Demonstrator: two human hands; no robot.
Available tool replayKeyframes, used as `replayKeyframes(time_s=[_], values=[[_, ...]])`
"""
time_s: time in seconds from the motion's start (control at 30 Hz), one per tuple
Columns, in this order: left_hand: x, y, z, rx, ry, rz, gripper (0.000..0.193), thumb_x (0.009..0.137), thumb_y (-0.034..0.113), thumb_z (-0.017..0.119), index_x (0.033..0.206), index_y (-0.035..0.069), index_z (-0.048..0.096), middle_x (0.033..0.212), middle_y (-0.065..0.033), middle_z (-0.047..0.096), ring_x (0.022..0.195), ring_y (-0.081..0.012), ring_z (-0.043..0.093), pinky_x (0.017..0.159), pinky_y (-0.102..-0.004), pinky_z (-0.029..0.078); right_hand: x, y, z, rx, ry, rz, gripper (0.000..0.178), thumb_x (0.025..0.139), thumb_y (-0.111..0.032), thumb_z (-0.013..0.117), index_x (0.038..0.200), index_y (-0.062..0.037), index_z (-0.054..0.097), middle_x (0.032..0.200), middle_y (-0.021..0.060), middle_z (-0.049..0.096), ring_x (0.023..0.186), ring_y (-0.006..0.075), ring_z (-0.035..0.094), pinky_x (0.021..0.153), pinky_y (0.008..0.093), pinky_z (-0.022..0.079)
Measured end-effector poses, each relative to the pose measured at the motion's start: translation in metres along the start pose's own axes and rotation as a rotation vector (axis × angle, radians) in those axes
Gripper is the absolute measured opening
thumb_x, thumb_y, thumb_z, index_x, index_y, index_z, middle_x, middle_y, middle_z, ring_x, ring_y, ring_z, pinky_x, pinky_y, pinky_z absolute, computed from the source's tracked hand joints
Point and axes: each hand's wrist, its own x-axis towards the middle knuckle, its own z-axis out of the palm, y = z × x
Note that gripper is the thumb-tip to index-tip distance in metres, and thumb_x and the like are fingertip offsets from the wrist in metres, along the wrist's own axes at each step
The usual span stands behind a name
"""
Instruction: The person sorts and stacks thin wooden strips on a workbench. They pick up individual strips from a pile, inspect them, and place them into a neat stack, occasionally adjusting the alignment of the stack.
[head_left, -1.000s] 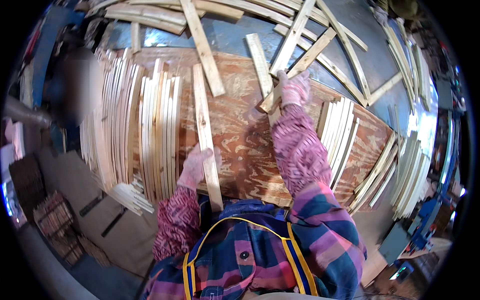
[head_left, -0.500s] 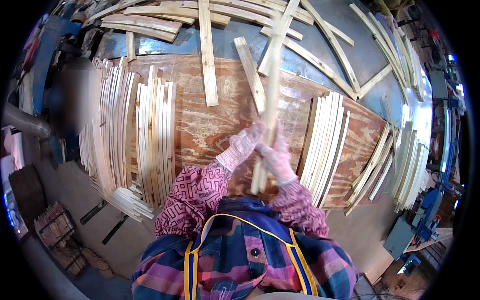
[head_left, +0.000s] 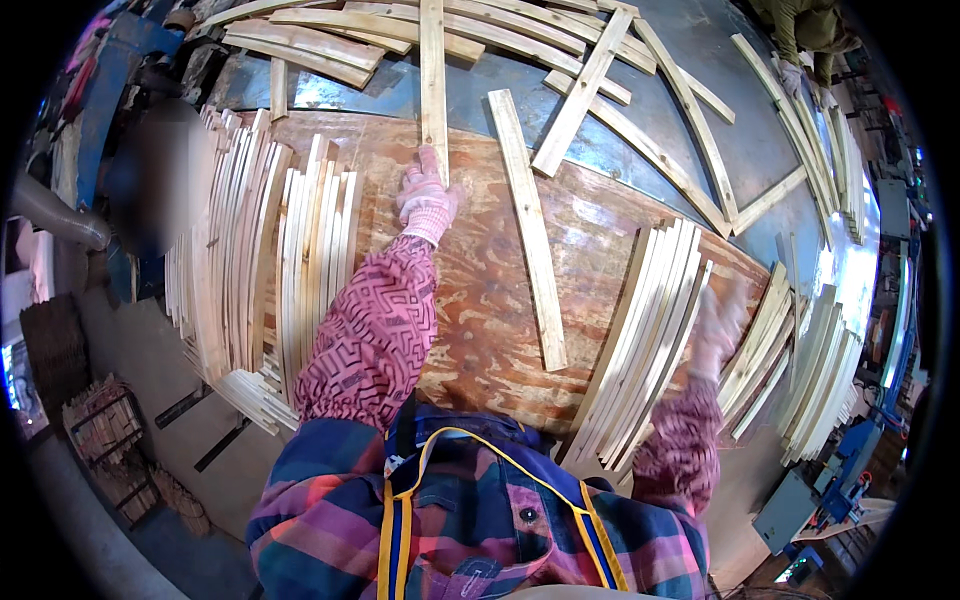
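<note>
My left hand [head_left: 427,200], in a pale knitted glove, reaches forward to the near end of a long wooden slat [head_left: 432,80]. Its fingers are stretched out along that slat and touch it, not wrapped around it. Over on the right, my right hand [head_left: 718,330] is smeared by motion beside a row of slats [head_left: 640,335], and its fingers cannot be made out. Between my hands a single knotty slat [head_left: 528,230] lies on the plywood board [head_left: 470,300], slightly tilted.
Upright rows of slats [head_left: 315,240] stand at the left of the board, and more slats [head_left: 760,340] lie at its right edge. Loose slats [head_left: 650,150] cross on the blue metal table [head_left: 690,50]. Another person [head_left: 800,40] is at the far right.
Both hands were together at the middle around an upswung slat, blurred. Now they are apart, left forward, right out to the side. One slat lies at the middle; the swung one is gone from there.
</note>
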Motion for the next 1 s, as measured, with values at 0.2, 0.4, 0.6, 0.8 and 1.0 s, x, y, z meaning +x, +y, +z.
replayKeyframes(time_s=[0.2,0.4,0.6,0.8,1.0], values=[[-0.073,-0.019,-0.023,-1.536,-0.638,-0.195,0.065,0.075,-0.008,0.05,0.139,-0.01,0.038,0.118,-0.0221,0.061,0.102,-0.0322,0.066,0.086,-0.0419,0.06,0.061,-0.199,0.177,-0.108,-0.375,-0.029,0.091,0.083,-0.061,0.062,0.153,-0.0106,0.033,0.137,0.0271,0.053,0.125,0.0418,0.054,0.104,0.0491,0.044],[-0.132,-0.07,-0.024,-1.406,-0.521,-0.268,0.049,0.09,0.016,0.068,0.131,-0.005,0.052,0.105,-0.0172,0.07,0.088,-0.0243,0.069,0.079,-0.0317,0.06,0.095,-0.242,0.24,0.132,-0.558,0.12,0.067,0.081,-0.031,0.071,0.135,0.001,0.048,0.104,0.0171,0.071,0.088,0.0276,0.07,0.076,0.0378,0.057],[-0.16,-0.134,0.012,-1.348,-0.29,-0.212,0.041,0.089,0.004,0.069,0.128,-0.001,0.058,0.101,-0.0102,0.071,0.086,-0.0194,0.069,0.077,-0.0291,0.056,0.01,-0.177,0.183,0.928,-0.69,-0.002,0.029,0.081,-0.005,0.062,0.109,-0.004,0.069,0.075,0.0034,0.061,0.065,0.0134,0.057,0.058,0.0279,0.049],[-0.225,-0.178,0.031,-0.88,-0.171,-0.083,0.059,0.085,0.016,0.076,0.138,0.004,0.053,0.124,-0.0104,0.061,0.107,-0.0248,0.06,0.091,-0.0351,0.05,-0.001,-0.192,0.197,0.22,-0.471,-0.043,0.057,0.082,-0.042,0.065,0.126,-0.0065,0.06,0.118,0.0178,0.067,0.108,0.0317,0.065,0.098,0.0399,0.048],[-0.264,-0.24,0.06,-0.029,0.087,0.022,0.076,0.086,0.033,0.072,0.149,0.006,0.039,0.149,-0.0206,0.036,0.134,-0.0378,0.04,0.109,-0.042,0.037,-0.1,-0.195,0.176,-0.054,-0.415,-0.265,0.075,0.078,-0.038,0.075,0.138,-0.0081,0.041,0.118,0.0198,0.059,0.109,0.0346,0.06,0.093,0.0456,0.049]])
